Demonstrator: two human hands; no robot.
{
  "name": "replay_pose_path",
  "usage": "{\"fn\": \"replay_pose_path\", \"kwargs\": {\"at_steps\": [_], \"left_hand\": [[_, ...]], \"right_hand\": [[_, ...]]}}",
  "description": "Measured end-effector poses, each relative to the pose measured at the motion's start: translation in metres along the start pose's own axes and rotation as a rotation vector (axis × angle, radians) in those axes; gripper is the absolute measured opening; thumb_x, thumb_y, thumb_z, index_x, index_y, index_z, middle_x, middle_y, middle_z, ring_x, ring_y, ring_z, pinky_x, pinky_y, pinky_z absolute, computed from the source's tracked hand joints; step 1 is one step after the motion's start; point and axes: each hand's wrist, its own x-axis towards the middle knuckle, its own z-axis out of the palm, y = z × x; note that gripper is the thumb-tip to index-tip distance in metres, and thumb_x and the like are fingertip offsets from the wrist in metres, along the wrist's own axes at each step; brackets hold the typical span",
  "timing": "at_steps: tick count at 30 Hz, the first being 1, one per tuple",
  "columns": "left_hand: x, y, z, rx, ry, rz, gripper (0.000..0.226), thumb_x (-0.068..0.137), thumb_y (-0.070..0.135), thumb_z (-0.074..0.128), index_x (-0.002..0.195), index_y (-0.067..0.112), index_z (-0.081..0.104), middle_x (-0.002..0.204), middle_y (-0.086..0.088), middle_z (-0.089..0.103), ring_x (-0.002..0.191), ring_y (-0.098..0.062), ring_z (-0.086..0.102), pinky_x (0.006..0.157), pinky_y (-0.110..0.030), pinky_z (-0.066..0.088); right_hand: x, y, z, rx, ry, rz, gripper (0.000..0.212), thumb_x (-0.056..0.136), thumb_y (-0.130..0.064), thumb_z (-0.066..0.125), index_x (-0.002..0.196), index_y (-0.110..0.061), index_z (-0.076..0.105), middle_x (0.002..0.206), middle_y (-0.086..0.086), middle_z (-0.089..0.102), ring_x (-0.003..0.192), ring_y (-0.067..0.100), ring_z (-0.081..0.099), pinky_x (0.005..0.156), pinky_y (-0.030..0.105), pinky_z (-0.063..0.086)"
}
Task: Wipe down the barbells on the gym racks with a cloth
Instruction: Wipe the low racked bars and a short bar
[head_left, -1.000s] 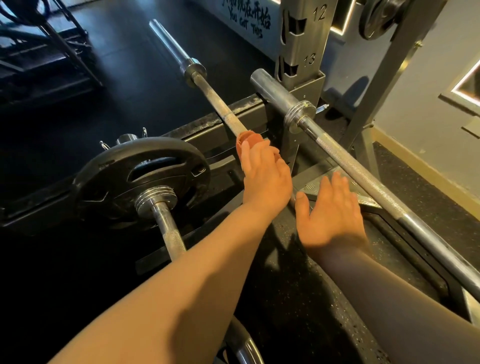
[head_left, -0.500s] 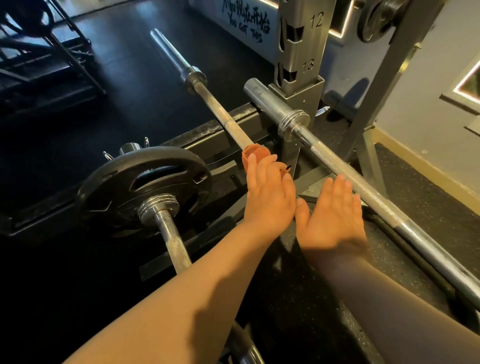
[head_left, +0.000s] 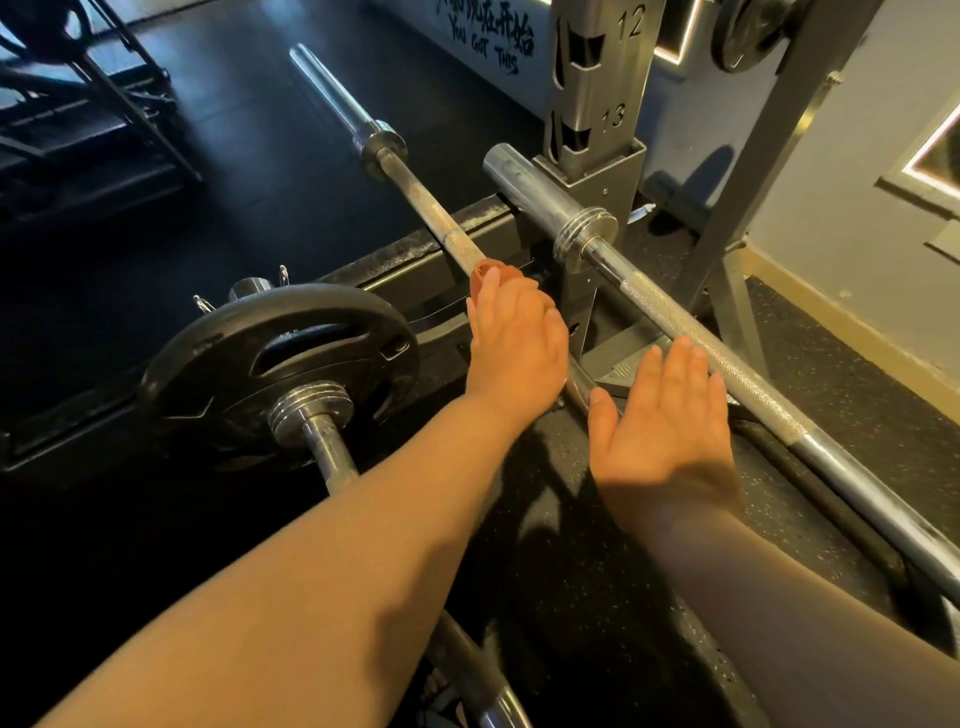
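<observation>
Three steel barbells lie low by the rack. My left hand (head_left: 514, 343) holds an orange cloth (head_left: 488, 271) over the shaft of the middle barbell (head_left: 415, 197); the cloth pokes out past my fingertips. My right hand (head_left: 665, 415) is flat with straight fingers, between the middle bar and the right barbell (head_left: 727, 374), and holds nothing. Its thumb is close to the middle bar. The left barbell (head_left: 324, 447) carries a black weight plate (head_left: 218, 374) and runs under my left forearm.
The grey rack upright (head_left: 597, 104), numbered 12 and 13, stands just behind the right barbell's sleeve, with a slanted brace (head_left: 769, 156) beside it. A wall with a yellow skirting runs at the right. Dark rubber floor and another black frame (head_left: 104, 114) lie at the far left.
My left hand and the cloth slid a little toward me along the middle bar, then back away toward its collar. My right hand stayed flat and hardly moved.
</observation>
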Motion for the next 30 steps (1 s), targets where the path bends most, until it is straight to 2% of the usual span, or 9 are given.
{"fn": "replay_pose_path", "kwargs": {"at_steps": [7,11,13,16,19,21,24,28,30], "left_hand": [[-0.043,0.014,0.004,-0.073,-0.054,0.167,0.040,0.102,0.024,0.030,0.113,0.002,0.061,0.124,-0.011,0.056,0.139,-0.021,0.032,0.126,-0.053,0.004],[-0.001,-0.007,-0.009,0.030,-0.053,0.118,0.031,0.099,0.031,0.033,0.101,0.019,0.061,0.112,0.003,0.053,0.121,-0.019,0.044,0.118,-0.050,0.027],[0.015,-0.010,-0.007,0.018,-0.022,0.034,0.024,0.097,0.024,0.042,0.097,0.015,0.064,0.108,-0.001,0.056,0.114,-0.022,0.046,0.113,-0.050,0.032],[0.010,-0.004,0.005,-0.108,0.043,-0.066,0.013,0.100,0.015,0.047,0.100,0.015,0.060,0.119,-0.005,0.055,0.132,-0.036,0.040,0.117,-0.053,0.029],[-0.017,0.006,0.014,-0.217,-0.014,-0.095,0.015,0.105,0.019,0.040,0.111,0.019,0.053,0.137,-0.002,0.045,0.150,-0.029,0.015,0.126,-0.046,0.009],[-0.037,0.013,0.017,-0.216,-0.005,0.015,0.019,0.105,0.016,0.040,0.117,0.012,0.055,0.139,-0.005,0.044,0.150,-0.018,0.009,0.126,-0.048,0.002],[-0.046,0.011,0.018,-0.129,0.004,0.256,0.029,0.101,0.015,0.038,0.111,0.002,0.061,0.127,-0.011,0.054,0.142,-0.022,0.028,0.122,-0.063,0.009],[-0.008,-0.009,0.002,-0.098,-0.051,0.042,0.025,0.105,0.027,0.038,0.116,0.022,0.060,0.136,0.005,0.049,0.149,-0.020,0.021,0.125,-0.052,0.012],[0.004,-0.008,0.001,-0.104,-0.037,-0.064,0.025,0.106,0.023,0.039,0.121,0.019,0.059,0.143,0.001,0.046,0.152,-0.024,0.015,0.128,-0.048,0.003]], "right_hand": [[-0.002,-0.002,0.005,-0.003,0.038,0.002,0.075,0.103,-0.048,0.007,0.159,0.002,0.014,0.166,0.028,0.001,0.156,0.038,0.002,0.127,0.050,0.004],[-0.001,-0.001,-0.004,-0.023,-0.045,-0.003,0.073,0.105,-0.051,0.007,0.161,-0.005,-0.001,0.167,0.022,-0.013,0.156,0.033,-0.013,0.127,0.046,-0.006],[0.000,-0.001,-0.003,-0.023,-0.021,-0.014,0.072,0.105,-0.050,0.005,0.161,-0.005,0.000,0.167,0.021,-0.011,0.156,0.032,-0.012,0.126,0.046,-0.005],[0.000,-0.001,-0.005,-0.030,-0.075,-0.003,0.073,0.105,-0.051,0.008,0.161,-0.006,-0.005,0.167,0.019,-0.016,0.155,0.031,-0.016,0.126,0.045,-0.007],[0.000,-0.001,-0.005,-0.012,-0.077,-0.017,0.073,0.105,-0.050,0.011,0.161,-0.005,-0.004,0.167,0.020,-0.016,0.155,0.030,-0.016,0.126,0.044,-0.009],[0.000,-0.002,-0.003,0.003,-0.035,-0.029,0.072,0.105,-0.049,0.008,0.161,-0.004,0.000,0.168,0.019,-0.012,0.156,0.029,-0.013,0.126,0.044,-0.009],[0.000,-0.003,-0.002,0.021,-0.029,-0.021,0.071,0.104,-0.049,0.004,0.161,-0.007,0.002,0.169,0.014,-0.011,0.156,0.025,-0.012,0.127,0.043,-0.007],[0.000,-0.001,-0.001,0.047,-0.016,-0.049,0.071,0.106,-0.050,0.014,0.162,-0.009,0.004,0.169,0.013,-0.009,0.156,0.024,-0.011,0.127,0.042,-0.006],[0.000,0.000,-0.002,0.057,-0.010,-0.061,0.070,0.106,-0.050,0.016,0.162,-0.009,0.005,0.170,0.012,-0.007,0.157,0.023,-0.010,0.126,0.041,-0.008]]}}
